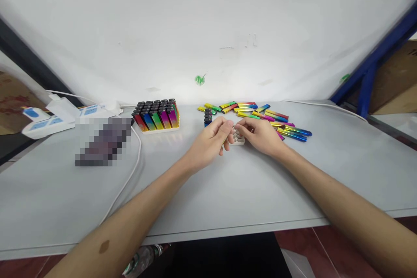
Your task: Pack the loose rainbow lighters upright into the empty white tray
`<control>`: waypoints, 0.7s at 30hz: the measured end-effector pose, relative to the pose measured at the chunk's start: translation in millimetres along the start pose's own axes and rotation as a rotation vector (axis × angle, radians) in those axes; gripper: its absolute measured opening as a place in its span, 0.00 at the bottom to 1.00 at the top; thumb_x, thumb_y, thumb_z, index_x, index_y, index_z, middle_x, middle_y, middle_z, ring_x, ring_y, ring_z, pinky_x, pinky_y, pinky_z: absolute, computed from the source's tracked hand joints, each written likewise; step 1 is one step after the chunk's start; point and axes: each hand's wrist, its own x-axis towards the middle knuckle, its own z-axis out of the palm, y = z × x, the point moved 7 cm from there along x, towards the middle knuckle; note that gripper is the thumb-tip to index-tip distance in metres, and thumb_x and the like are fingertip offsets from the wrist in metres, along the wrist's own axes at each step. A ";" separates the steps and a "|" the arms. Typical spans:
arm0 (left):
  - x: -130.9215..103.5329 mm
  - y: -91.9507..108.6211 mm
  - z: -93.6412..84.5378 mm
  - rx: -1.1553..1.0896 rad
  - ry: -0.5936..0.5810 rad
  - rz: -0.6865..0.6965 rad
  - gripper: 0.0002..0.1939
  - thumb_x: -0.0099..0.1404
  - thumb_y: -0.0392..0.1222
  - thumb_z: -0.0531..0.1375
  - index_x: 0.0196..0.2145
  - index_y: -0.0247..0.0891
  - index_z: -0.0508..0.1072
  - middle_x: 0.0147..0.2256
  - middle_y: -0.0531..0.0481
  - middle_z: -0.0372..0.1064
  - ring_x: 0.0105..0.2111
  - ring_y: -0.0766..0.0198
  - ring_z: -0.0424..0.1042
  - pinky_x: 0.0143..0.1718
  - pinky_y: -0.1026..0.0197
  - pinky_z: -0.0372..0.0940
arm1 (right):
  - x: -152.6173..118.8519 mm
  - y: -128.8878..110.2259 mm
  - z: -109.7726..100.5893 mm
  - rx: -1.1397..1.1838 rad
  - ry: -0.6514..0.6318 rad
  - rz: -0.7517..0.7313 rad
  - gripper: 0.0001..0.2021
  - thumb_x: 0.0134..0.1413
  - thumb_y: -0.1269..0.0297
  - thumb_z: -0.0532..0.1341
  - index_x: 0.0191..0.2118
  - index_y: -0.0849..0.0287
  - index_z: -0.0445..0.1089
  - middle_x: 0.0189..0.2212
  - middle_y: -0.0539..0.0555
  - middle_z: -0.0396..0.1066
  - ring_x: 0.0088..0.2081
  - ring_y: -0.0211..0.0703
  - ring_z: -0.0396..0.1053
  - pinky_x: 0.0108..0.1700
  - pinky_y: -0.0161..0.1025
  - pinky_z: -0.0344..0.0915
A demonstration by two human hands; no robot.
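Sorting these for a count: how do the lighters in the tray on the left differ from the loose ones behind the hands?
The tray lighters stand upright; the loose lighters lie flat. The tray lighters are packed in tidy rows touching each other; the loose lighters are scattered at mixed angles. The tray lighters show black tops; on the loose lighters I cannot make out any. Both share shiny rainbow-coloured bodies and rest on the grey table.

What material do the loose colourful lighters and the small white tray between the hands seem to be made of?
Loose lighters: probably metal or metallised plastic, glossy; their rainbow bodies show bright mirror-like highlights. White tray: likely matte plastic, pale and dull without glare, though the left hand and right hand hide most of it.
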 end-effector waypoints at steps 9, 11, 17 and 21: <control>1.9 -3.4 -6.3 -0.038 0.054 -0.080 0.27 0.70 0.65 0.47 0.26 0.40 0.62 0.16 0.60 0.45 0.16 0.72 0.45 0.18 0.66 0.45 | 0.4 1.3 3.4 -0.013 -0.026 -0.006 0.13 0.63 0.56 0.56 0.35 0.56 0.74 0.30 0.52 0.77 0.29 0.41 0.68 0.31 0.38 0.59; 2.6 -4.3 -9.8 -0.008 0.090 -0.093 0.28 0.70 0.63 0.48 0.23 0.39 0.61 0.16 0.59 0.44 0.16 0.72 0.45 0.18 0.65 0.44 | 0.3 1.9 3.9 -0.017 -0.033 -0.002 0.13 0.63 0.55 0.56 0.36 0.56 0.75 0.31 0.51 0.77 0.29 0.41 0.69 0.31 0.38 0.60; 1.5 -2.5 -9.9 0.033 0.115 -0.086 0.24 0.71 0.52 0.46 0.20 0.38 0.60 0.16 0.57 0.46 0.17 0.71 0.45 0.19 0.64 0.43 | -0.9 2.4 5.2 -0.033 -0.057 0.007 0.13 0.63 0.55 0.56 0.37 0.55 0.75 0.32 0.51 0.78 0.29 0.41 0.69 0.31 0.38 0.60; 0.3 -1.5 -8.7 0.083 0.099 -0.096 0.22 0.70 0.49 0.46 0.21 0.38 0.61 0.16 0.57 0.47 0.17 0.71 0.47 0.20 0.64 0.44 | -1.4 2.3 5.4 -0.032 -0.064 0.013 0.13 0.63 0.55 0.56 0.38 0.55 0.75 0.32 0.51 0.78 0.30 0.41 0.69 0.32 0.38 0.60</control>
